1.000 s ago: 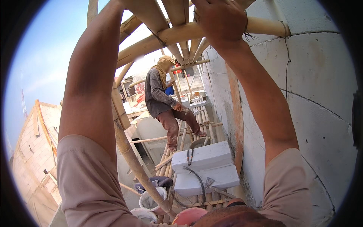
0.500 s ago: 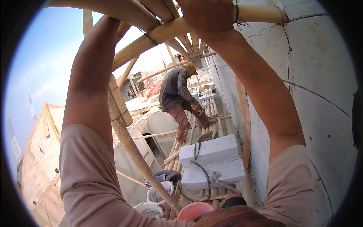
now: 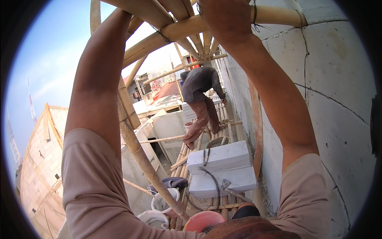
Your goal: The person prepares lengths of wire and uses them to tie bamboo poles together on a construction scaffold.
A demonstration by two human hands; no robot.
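Note:
A thick bamboo pole (image 3: 183, 30) runs across above me and ends against the pale block wall (image 3: 336, 63) on the right. My right hand (image 3: 225, 20) is closed round it, next to a dark wire tie (image 3: 254, 18); the top edge cuts off part of the hand. My left forearm (image 3: 103, 51) reaches up to another bamboo pole (image 3: 145, 12) at the upper left. That pole and the top edge hide my left hand. A second tie (image 3: 162, 35) binds the poles where they cross, between my arms.
Below lie white blocks (image 3: 219, 159) with a black cable and a metal-headed tool (image 3: 225, 184), on a bamboo platform. Buckets (image 3: 162, 203) and a red basin (image 3: 203, 221) stand nearby. A slanting bamboo post (image 3: 139, 155) rises left. Farther off, a co-worker (image 3: 201, 85) bends over the platform.
The co-worker has turned away and bent down farther along the platform. My view has shifted slightly; my right hand stays on the bamboo pole, and both arms keep nearly the same pose.

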